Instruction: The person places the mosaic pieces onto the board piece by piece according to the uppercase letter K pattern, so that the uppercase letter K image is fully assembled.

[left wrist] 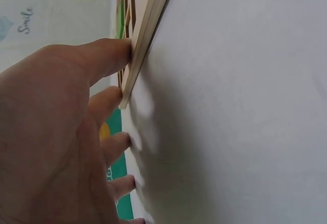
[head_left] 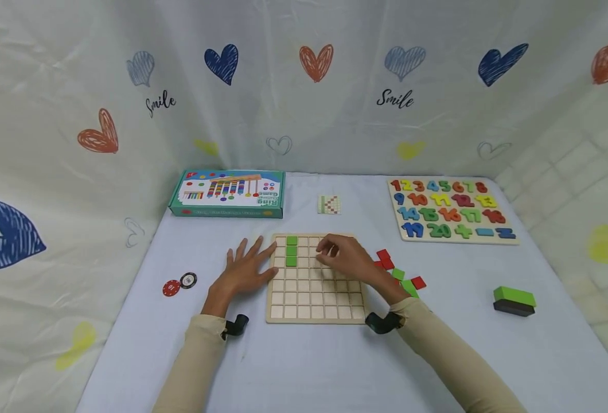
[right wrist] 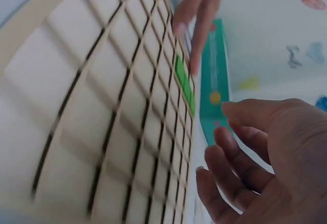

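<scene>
A wooden grid board (head_left: 283,304) lies on the table, with several green tiles (head_left: 291,250) in a line in one column near its far left corner. My left hand (head_left: 242,274) is spread out at the board's left side; its thumb and index fingertip touch the edge, as the left wrist view shows. Over the right half of the board hovers my right hand (head_left: 346,257). Its fingers are loosely bent, and a gap with nothing in it separates thumb and index finger (right wrist: 225,138). Red tiles (head_left: 383,254) and green tiles (head_left: 409,288) lie loose beside the right forearm.
A small pattern card (head_left: 329,205) lies beyond the board. At back left is a ring game box (head_left: 226,195), at back right a number puzzle (head_left: 453,209). Two round chips (head_left: 171,288) lie on the left, and a green-and-black block (head_left: 514,301) on the right.
</scene>
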Demonstrator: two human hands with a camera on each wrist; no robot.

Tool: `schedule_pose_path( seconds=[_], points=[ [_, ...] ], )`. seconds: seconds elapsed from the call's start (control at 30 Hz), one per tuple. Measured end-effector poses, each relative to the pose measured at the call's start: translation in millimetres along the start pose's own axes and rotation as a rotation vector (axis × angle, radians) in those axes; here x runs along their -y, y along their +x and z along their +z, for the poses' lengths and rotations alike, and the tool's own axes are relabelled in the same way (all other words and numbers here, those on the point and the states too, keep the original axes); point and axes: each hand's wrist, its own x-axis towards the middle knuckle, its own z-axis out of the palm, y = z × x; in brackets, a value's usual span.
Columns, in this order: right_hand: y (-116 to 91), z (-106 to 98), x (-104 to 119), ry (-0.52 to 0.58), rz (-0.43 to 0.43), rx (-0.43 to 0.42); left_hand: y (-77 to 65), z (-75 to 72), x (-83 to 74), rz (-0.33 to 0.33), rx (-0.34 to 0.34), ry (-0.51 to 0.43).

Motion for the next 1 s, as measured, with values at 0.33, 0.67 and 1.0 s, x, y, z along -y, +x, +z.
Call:
schedule_pose_path(
  seconds=[0.33, 0.67, 1.0],
  points=[
    [-66, -97, -62, -0.130, 0.264, 0.102, -1.9, -2.7, 4.1, 0.014, 0.004, 0.008],
    [-96, -96, -95, -0.178, 0.381, 0.114, -2.1, 4.2, 4.2, 0.043, 0.007, -0.013],
    [-89, -93, -95, -0.151, 0.381, 0.111, -2.2, 2.4, 8.5, 0.031, 0.003, -0.018]
  ],
)
